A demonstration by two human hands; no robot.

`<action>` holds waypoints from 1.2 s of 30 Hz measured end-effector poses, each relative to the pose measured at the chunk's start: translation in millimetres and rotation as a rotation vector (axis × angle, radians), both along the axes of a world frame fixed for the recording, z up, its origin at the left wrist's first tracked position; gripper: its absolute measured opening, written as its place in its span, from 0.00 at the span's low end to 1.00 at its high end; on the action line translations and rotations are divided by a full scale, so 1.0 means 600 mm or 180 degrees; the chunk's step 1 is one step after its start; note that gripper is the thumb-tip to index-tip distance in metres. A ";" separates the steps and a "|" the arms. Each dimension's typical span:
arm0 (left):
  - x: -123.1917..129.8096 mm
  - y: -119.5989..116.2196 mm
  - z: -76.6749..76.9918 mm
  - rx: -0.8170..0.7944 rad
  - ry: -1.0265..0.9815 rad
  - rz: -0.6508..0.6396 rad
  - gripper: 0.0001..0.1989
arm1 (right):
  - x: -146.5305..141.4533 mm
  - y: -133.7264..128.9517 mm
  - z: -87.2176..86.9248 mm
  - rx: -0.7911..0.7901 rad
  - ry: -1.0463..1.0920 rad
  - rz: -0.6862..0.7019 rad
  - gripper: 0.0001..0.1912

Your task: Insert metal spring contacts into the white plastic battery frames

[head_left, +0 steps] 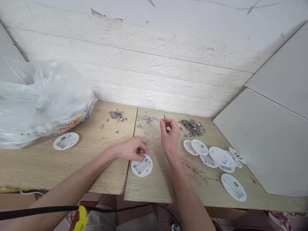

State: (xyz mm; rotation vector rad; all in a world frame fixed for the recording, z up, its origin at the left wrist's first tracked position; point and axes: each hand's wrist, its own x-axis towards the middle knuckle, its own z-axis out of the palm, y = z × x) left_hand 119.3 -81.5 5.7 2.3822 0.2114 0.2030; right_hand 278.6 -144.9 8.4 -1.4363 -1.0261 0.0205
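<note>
Near the middle of the table my left hand [136,148] reaches over a round white plastic disc [145,170] with slots moulded into it. Its fingers are bent together and the tips touch the disc's upper part; anything small between them is hidden. My right hand [169,136] is raised to the right of it, closed around a thin, brownish stick-like tool [165,117] whose end points up. Behind my hands lie small metal pieces [148,119], scattered loosely, with a few more [151,134] closer to me.
Several similar white discs [221,156] overlap on the right, with a single disc [233,187] nearer the edge. Dark metal pieces [193,127] and another pile [117,115] lie near the wall. A full plastic bag [38,99] and a disc [66,141] are left. A black cable [42,208] crosses low.
</note>
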 end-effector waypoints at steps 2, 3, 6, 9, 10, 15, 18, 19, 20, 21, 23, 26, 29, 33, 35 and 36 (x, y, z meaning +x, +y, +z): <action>0.000 -0.008 0.001 0.0033 0.0098 -0.0334 0.05 | 0.002 0.001 -0.002 -0.0002 -0.0097 -0.0167 0.10; 0.000 -0.010 0.000 0.0046 0.0119 -0.0422 0.05 | 0.003 0.002 -0.003 -0.0011 -0.0145 -0.0217 0.09; 0.001 -0.011 -0.001 0.0096 0.0212 -0.0502 0.06 | 0.003 0.004 -0.006 -0.0032 -0.0201 -0.0274 0.09; 0.003 -0.007 -0.001 0.0111 0.0341 -0.0440 0.07 | 0.004 0.004 -0.006 -0.0072 -0.0162 -0.0277 0.10; 0.003 -0.006 0.000 0.0107 0.0362 -0.0424 0.08 | 0.004 0.004 -0.005 -0.0090 -0.0134 -0.0286 0.10; 0.004 -0.006 -0.005 0.0086 0.0332 -0.0416 0.09 | 0.006 0.004 -0.004 -0.0114 0.0019 -0.0312 0.10; 0.004 -0.008 -0.009 0.0126 0.0405 -0.0302 0.10 | 0.005 0.006 -0.006 -0.0075 -0.0019 -0.0279 0.09; 0.003 -0.008 -0.010 0.0139 0.0448 -0.0255 0.10 | 0.005 0.007 -0.007 -0.0067 -0.0041 -0.0268 0.09; 0.002 -0.009 -0.011 0.0148 0.0491 -0.0215 0.10 | 0.005 0.007 -0.007 -0.0064 -0.0053 -0.0253 0.09; 0.002 -0.009 -0.011 0.0156 0.0522 -0.0188 0.10 | 0.004 0.007 -0.007 -0.0062 -0.0056 -0.0237 0.09; 0.000 -0.011 -0.010 0.0180 0.0553 -0.0158 0.10 | 0.003 0.007 -0.007 -0.0063 -0.0049 -0.0203 0.09; 0.000 -0.018 -0.008 0.0253 0.0599 -0.0070 0.10 | 0.002 0.007 -0.007 -0.0073 -0.0046 -0.0157 0.09; 0.000 -0.029 -0.004 0.0479 0.0727 0.0079 0.11 | 0.000 0.007 -0.007 -0.0074 -0.0043 -0.0094 0.10; -0.001 -0.055 0.006 0.1126 0.0844 0.0301 0.11 | -0.002 0.009 -0.007 -0.0080 -0.0043 -0.0022 0.09; -0.001 -0.069 0.012 0.1461 0.0861 0.0327 0.11 | -0.003 0.009 -0.007 -0.0096 -0.0029 -0.0001 0.09; -0.002 -0.075 0.015 0.1614 0.0873 0.0322 0.11 | -0.003 0.009 -0.006 -0.0106 -0.0018 0.0014 0.09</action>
